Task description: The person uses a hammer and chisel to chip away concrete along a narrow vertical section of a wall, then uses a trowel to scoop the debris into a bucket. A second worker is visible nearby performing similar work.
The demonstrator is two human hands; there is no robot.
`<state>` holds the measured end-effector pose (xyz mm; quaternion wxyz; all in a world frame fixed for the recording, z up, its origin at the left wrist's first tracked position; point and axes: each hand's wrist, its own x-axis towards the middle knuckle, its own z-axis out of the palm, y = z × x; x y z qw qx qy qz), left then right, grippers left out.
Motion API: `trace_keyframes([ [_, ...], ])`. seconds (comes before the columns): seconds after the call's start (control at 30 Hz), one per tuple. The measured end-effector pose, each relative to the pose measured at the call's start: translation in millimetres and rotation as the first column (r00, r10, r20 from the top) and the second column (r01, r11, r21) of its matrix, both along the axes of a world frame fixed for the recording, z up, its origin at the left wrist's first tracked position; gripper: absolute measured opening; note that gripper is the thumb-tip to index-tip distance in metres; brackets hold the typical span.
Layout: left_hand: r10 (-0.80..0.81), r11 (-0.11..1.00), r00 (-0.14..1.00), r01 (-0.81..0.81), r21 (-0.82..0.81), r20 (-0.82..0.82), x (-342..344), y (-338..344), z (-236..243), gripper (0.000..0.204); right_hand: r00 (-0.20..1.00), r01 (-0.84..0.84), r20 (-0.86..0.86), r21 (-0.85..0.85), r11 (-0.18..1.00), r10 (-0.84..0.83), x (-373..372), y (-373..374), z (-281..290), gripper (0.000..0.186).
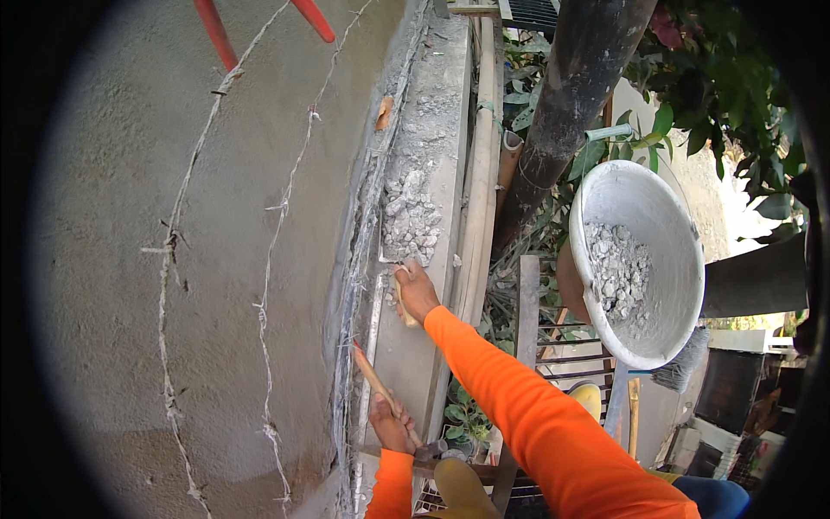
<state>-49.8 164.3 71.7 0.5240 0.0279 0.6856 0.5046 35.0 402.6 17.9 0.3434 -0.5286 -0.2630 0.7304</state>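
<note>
My right hand (417, 292) is closed round the pale wooden handle of a small trowel-like tool (404, 304). A thin bent metal part shows by a heap of grey rubble (412, 212) on the concrete ledge (439, 160); the rest of the tool is hidden. Lower down, my left hand (392, 425) grips a hammer (373, 379) partway along its wooden handle. The handle's red end points up toward the wall, and the dark head lies below my fingers. On the right, a grey-white basin (670, 242) stands tilted, holding broken rubble.
A rough grey wall (104, 303) fills the left, with two strands of barbed wire (266, 346) before it. Red bars (216, 35) show at top left. Pipes (478, 173), a dark post (575, 104), a metal grille (566, 359), a brush (683, 359) and leafy plants stand rightward.
</note>
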Motion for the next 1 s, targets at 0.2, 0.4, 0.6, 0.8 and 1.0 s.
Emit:
trace_keyframes([
  [0.2, 0.025, 1.0, 0.999, -0.025, -0.003, 0.026, -2, -1, 1, 0.028, 0.972, -0.144, -0.207, -0.128, 0.981, 0.115, 5, -84, 13, 0.031],
  [0.4, 0.012, 1.0, 1.0, -0.012, -0.013, 0.017, -5, -1, 1, 0.026, 0.978, -0.175, -0.138, -0.15, 0.973, 0.155, 8, -126, 6, 0.032],
  [0.6, 0.01, 1.0, 1.0, -0.01, -0.015, 0.024, -6, 0, 0, 0.025, 0.813, -0.576, -0.257, -0.224, 0.786, 0.523, 60, -91, 25, 0.03],
  [0.8, -0.01, 0.999, 1.0, 0.01, -0.034, -0.001, -6, 1, 2, 0.025, 0.672, -0.727, 0.057, -0.143, 0.672, 0.738, 98, -41, 48, 0.038],
  [1.0, -0.011, 1.0, 1.0, 0.011, -0.029, -0.003, -2, 5, 8, 0.025, 0.15, -0.973, 0.145, -0.156, 0.172, 0.978, 88, -16, 71, 0.049],
])
